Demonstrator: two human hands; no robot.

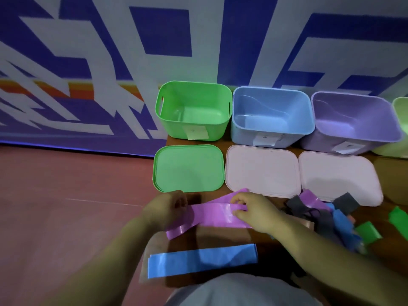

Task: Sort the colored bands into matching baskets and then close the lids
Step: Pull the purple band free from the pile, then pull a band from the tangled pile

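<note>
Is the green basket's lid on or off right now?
Off. The green lid lies flat in front of the green basket, whose top is open.

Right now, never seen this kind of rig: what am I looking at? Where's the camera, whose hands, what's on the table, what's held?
No machine here: a person works with bare hands. The single picture comes from a wide-angle camera worn on their head, looking forward and down. The left hand and right hand both grip one purple band, held between them over a brown table. A blue band lies flat nearer the person. At the back stand three open baskets, each with a paper label: green basket, blue basket and purple basket. Part of a fourth basket shows at the right edge. In front of them lie a green lid and two pale pink lids. To the right sits a heap of bands: grey, blue, purple and green.
</note>
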